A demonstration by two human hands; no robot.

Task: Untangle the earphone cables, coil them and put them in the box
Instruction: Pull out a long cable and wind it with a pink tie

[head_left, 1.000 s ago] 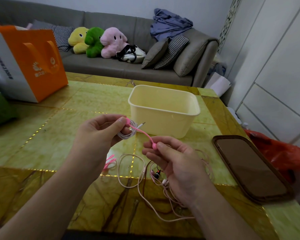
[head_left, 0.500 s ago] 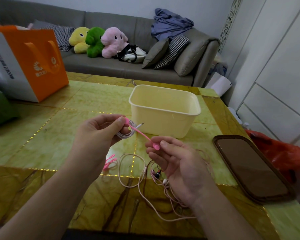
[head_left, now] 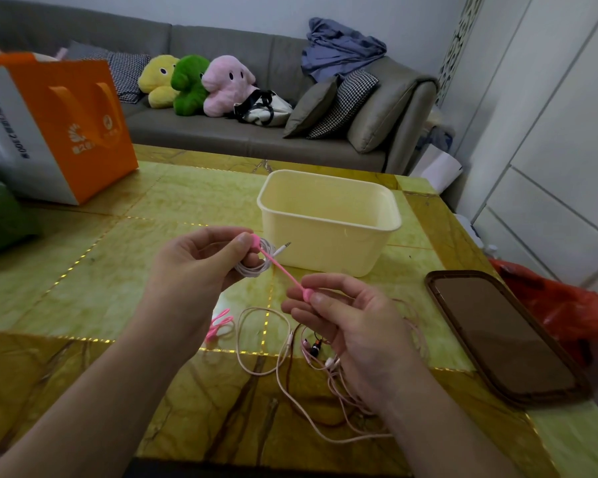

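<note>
Above the table, the left hand pinches a white coil while the right hand pulls a pink tie taut. If it slips, the coil may spring loose, short of the box.

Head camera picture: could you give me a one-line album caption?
Left hand grips a coiled white earphone cable while right hand pinches its pink silicone tie.

The right hand hides part of the cables; the bag runs off the left edge.
</note>
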